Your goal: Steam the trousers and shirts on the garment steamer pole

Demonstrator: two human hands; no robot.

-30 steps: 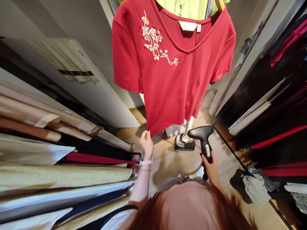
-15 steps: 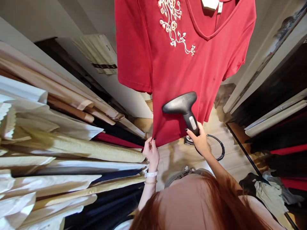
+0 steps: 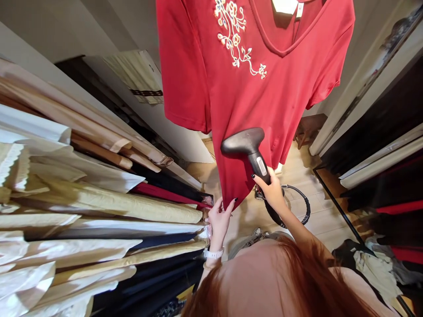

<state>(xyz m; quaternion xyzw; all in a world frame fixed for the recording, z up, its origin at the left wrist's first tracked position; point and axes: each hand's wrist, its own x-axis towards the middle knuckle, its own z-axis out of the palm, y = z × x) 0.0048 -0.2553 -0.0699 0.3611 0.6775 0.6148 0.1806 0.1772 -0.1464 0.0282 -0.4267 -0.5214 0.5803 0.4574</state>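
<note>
A red short-sleeved shirt (image 3: 244, 101) with pale floral embroidery hangs in front of me. At its lower left hem corner is my left hand (image 3: 220, 220), with the fabric gathered between thumb and fingers. My right hand (image 3: 273, 191) is wrapped around the handle of a black garment steamer (image 3: 244, 143). The steamer's wide head lies against the lower front of the shirt, a little above the hem. From below the handle a black ribbed hose (image 3: 306, 207) curves over the floor. The shirt's hanger top is out of view.
A dense row of hanging garments (image 3: 109, 202) lines my left side. More dark and red clothes (image 3: 396, 176) hang at the right behind a black rail (image 3: 340, 209). A small brown stool (image 3: 306, 130) stands behind the shirt. Pale cloth (image 3: 376, 268) lies low at the right.
My left hand has moved right and slightly toward me, drawing the hem corner with it. The steamer has shifted slightly left on the shirt.
</note>
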